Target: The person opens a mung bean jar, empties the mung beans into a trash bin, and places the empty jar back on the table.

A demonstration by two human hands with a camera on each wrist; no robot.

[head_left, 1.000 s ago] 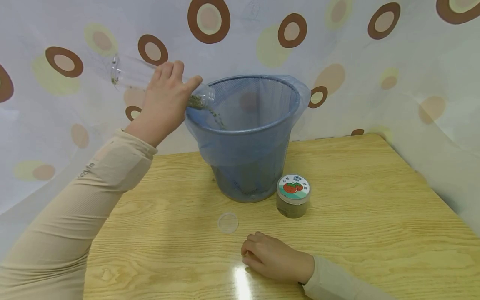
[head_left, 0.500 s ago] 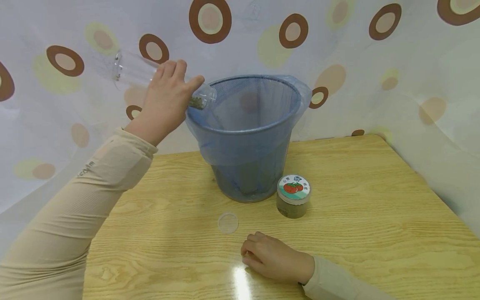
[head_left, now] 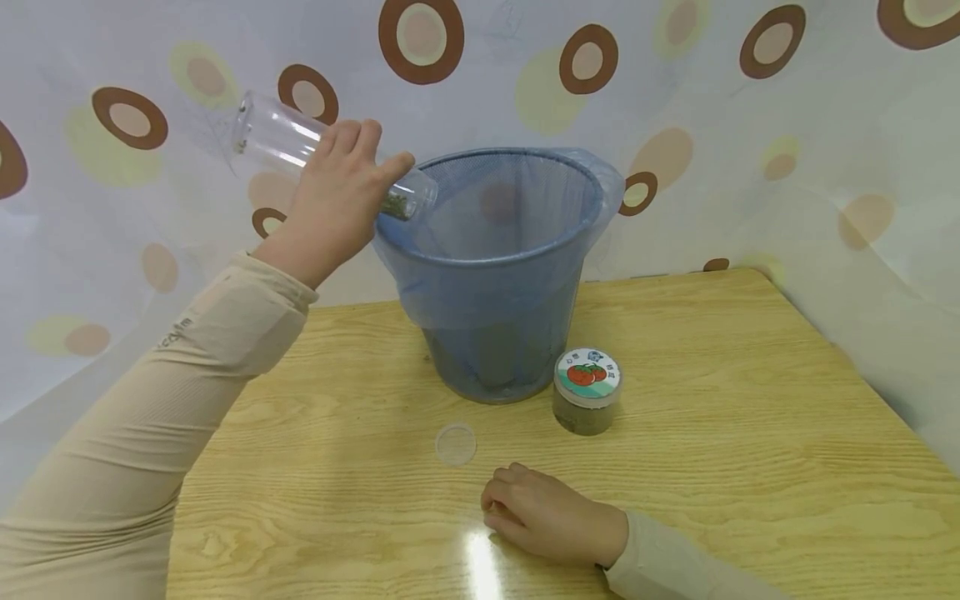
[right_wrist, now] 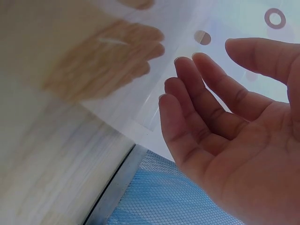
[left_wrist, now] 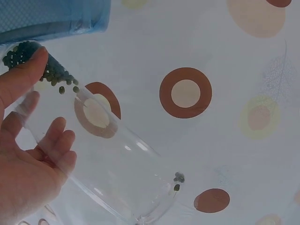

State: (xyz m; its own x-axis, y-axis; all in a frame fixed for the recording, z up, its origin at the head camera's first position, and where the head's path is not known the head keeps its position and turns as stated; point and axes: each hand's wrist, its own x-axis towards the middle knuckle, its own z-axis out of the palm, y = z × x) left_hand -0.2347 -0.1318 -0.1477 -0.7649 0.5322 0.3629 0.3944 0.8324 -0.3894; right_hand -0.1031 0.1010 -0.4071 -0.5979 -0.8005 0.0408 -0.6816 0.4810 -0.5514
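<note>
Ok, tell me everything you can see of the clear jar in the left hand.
The jar is a smooth, see-through cylinder, glass or plastic, with no lid visible. The left hand grips it tilted, mouth lower, by the left rim of the blue bin; contact there is unclear. Green beans gather near the mouth; a few sit at the base.

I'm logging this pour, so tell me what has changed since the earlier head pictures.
The left hand has raised the base of the clear cylindrical bottle slightly, tipping it more steeply; small green beans remain in its neck, but the falling stream seen a second ago no longer shows. Nothing was let go or newly held. The right hand, blue mesh bin, round tomato-labelled jar and clear flat disc stayed put.
</note>
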